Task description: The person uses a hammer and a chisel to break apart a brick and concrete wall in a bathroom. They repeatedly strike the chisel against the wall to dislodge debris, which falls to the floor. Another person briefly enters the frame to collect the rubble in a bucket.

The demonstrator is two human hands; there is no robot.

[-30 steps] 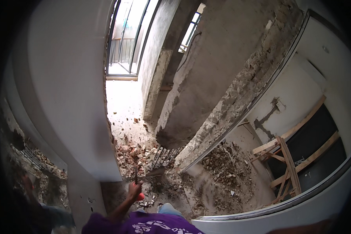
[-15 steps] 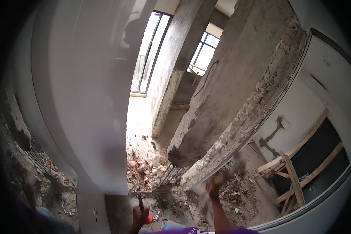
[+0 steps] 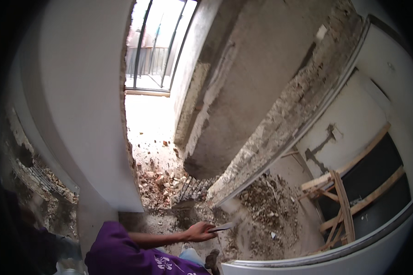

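My left hand (image 3: 198, 232) reaches to the right from a purple sleeve (image 3: 112, 240) at the lower edge. It is closed around a flat grey metal tool (image 3: 222, 227) whose tip points right, toward a heap of rubble (image 3: 261, 206). The tool's end is blurred. The hand hovers over the dusty floor, just below a broken grey concrete slab (image 3: 234, 105) that leans across the middle. My right hand is out of sight.
A white wall (image 3: 78, 114) with a ragged broken edge stands at the left. Brick pieces (image 3: 156, 176) litter the passage toward a barred balcony door (image 3: 156, 46). A metal grid (image 3: 192, 188) lies among the debris. Wooden braces (image 3: 344, 201) lean at the right.
The view has swung, so my purple shirt now sits lower left. The second, raised hand seen half a second ago is gone. The visible hand now stretches right, holding the tool low.
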